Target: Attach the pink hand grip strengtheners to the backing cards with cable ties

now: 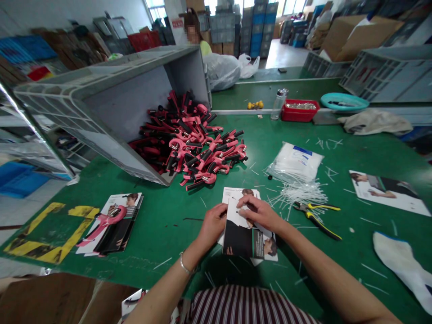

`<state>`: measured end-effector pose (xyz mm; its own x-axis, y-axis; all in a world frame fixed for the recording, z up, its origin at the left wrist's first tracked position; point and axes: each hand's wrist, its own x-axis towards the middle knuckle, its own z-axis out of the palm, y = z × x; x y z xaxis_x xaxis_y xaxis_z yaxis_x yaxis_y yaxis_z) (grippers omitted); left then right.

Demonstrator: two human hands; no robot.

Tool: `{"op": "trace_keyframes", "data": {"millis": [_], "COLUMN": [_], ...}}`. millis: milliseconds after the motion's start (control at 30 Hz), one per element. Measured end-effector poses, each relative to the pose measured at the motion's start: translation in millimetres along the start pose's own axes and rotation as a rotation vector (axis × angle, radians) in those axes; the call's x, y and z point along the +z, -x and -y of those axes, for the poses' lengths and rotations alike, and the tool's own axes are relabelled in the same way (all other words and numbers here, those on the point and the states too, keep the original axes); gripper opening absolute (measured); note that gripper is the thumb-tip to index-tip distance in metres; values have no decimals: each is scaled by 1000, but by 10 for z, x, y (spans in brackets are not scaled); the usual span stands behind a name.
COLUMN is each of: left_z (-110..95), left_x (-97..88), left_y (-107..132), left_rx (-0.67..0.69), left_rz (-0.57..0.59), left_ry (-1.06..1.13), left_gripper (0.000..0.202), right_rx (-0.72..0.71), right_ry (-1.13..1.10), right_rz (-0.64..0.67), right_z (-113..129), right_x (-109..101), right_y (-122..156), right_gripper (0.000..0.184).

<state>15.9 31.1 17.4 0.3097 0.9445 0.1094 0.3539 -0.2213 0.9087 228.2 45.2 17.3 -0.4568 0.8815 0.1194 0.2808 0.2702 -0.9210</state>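
Observation:
Printed cards (238, 238) with black and white panels and photos lie in a slightly fanned stack in front of me. My left hand (214, 222) grips their left edge, its fingertips partly hidden by the card. Over the upper part of the top card is my right hand (259, 213), fingers bent and pressed to its face near small holes. To the right lie loose white cable ties (302, 195) and yellow-and-black cutting pliers (319, 218). At left, a red-and-black spring-loaded tool (106, 220) rests on another stack of cards (130, 225).
A grey crate (111, 112) lies on its side, spilling red-and-black tools (205, 148). A bag of cable ties (295, 162), red tray (299, 114), glass bottle (278, 105), card (388, 191) and white glove (401, 261) lie around. A person (194, 33) is behind.

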Motion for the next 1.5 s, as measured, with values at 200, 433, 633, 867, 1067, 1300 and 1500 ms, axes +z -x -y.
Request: {"op": "trace_keyframes", "data": {"millis": [200, 433, 633, 867, 1067, 1300, 1500], "left_z": [69, 41, 21, 7, -82, 13, 198], "left_x": [-8, -17, 3, -68, 23, 95, 101], "left_y": [-31, -193, -230, -207, -207, -246, 20], "left_rx": [-21, -74, -122, -178, -233, -258, -329], "left_rz": [80, -40, -60, -168, -144, -249, -407], "left_ry": [7, 63, 267, 360, 318, 450, 562], "left_gripper": [21, 20, 24, 37, 37, 31, 59], "right_rx": [20, 167, 121, -116, -62, -159, -120], "right_ry": [1, -167, -38, 97, 170, 282, 279], "right_rz": [-22, 4, -6, -33, -100, -186, -215], "right_z": [-19, -59, 6, 61, 14, 193, 171], "right_x": [41, -85, -119, -21, 103, 86, -289], "right_y": [-18, -236, -296, -265, -256, -183, -315], "right_gripper": [20, 25, 24, 7, 12, 8, 13]}}
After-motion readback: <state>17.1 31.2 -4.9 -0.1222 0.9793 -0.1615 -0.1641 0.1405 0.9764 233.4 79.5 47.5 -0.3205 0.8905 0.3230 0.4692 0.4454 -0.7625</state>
